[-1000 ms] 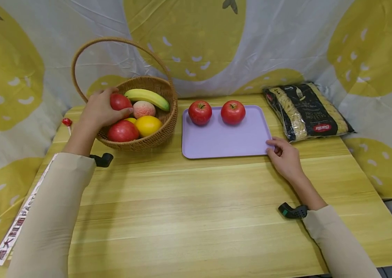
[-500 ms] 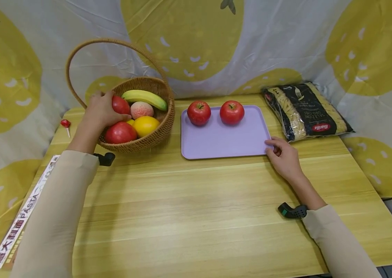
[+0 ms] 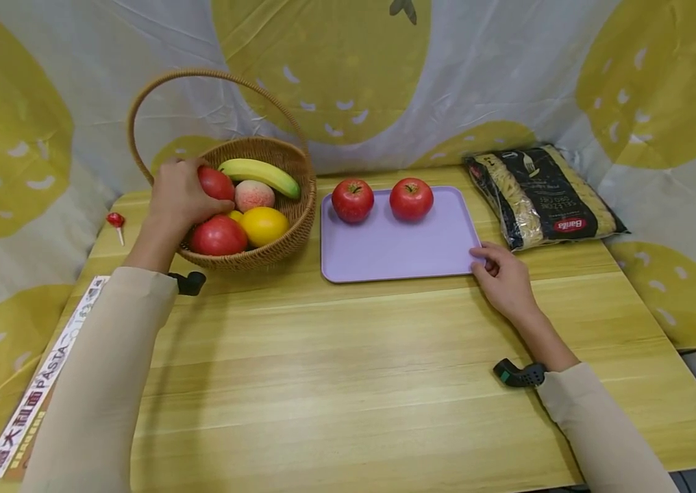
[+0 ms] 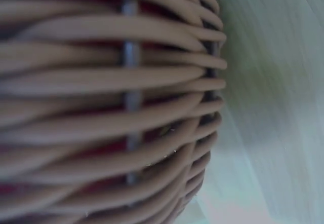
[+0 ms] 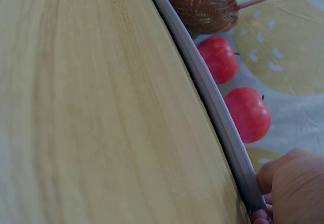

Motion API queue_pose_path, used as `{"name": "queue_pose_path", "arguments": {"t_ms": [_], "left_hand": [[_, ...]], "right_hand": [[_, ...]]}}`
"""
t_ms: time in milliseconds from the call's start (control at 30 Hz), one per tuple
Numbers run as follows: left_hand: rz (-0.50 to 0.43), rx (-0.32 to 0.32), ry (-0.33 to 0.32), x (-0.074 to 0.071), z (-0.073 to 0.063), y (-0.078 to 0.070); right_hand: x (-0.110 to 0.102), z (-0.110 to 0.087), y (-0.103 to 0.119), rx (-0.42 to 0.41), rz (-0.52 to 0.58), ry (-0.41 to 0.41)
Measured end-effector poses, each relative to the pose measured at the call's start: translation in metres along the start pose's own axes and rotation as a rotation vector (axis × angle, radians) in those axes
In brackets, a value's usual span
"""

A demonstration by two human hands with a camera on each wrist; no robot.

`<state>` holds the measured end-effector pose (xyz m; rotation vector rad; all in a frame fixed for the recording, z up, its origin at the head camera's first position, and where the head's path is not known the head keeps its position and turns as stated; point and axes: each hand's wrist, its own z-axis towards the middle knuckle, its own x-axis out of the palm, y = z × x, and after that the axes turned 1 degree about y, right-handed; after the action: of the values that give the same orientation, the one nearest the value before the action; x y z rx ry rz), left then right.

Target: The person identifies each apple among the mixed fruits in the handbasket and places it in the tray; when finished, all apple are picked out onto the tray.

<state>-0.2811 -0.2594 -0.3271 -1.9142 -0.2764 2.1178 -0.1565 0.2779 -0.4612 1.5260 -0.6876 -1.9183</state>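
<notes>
At the left of the head view, my left hand [image 3: 177, 195] reaches over the rim of the wicker basket [image 3: 280, 252]. Its fingers and thumb curl round a red apple [image 3: 215, 183] there. A second red apple [image 3: 218, 235], a peach [image 3: 254, 195], a banana [image 3: 262, 174] and a lemon [image 3: 264, 226] lie beside it. My right hand [image 3: 505, 281] pinches the right edge of the lilac tray [image 3: 397, 257], thumb above and fingers below in the right wrist view. Two red apples [image 3: 353, 200] stand on that tray. Only basket weave [image 4: 101, 79] and tabletop fill the left wrist view.
A bag of pasta [image 3: 548, 198] lies right of the tray, near the back. On the left are a lollipop [image 3: 116, 222] and a printed strip [image 3: 46, 376], partly under my left sleeve. The basket's tall handle [image 3: 212, 72] arches above the fruit. A patterned cloth hangs behind the table.
The basket has shifted slightly left, then back right, with its fruit. My left hand keeps its grip on the apple. My right hand and the tray are practically still.
</notes>
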Motion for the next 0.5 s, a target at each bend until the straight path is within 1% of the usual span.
{"name": "queue_pose_path", "arguments": {"t_ms": [167,267,400,500], "left_hand": [[-0.006,0.04,-0.091,-0.003,-0.005,-0.008],[-0.021,0.041,-0.116,-0.006,-0.009,-0.016],[-0.109,0.05,-0.15,-0.008,-0.018,-0.026],[-0.179,0.064,-0.166,-0.007,-0.027,-0.033]], "right_hand": [[-0.001,-0.001,0.0,-0.001,-0.001,-0.001],[-0.001,-0.001,-0.001,0.0,-0.003,-0.003],[0.0,0.0,-0.002,-0.002,-0.004,-0.009],[0.001,0.0,-0.001,-0.006,-0.001,-0.012]]}}
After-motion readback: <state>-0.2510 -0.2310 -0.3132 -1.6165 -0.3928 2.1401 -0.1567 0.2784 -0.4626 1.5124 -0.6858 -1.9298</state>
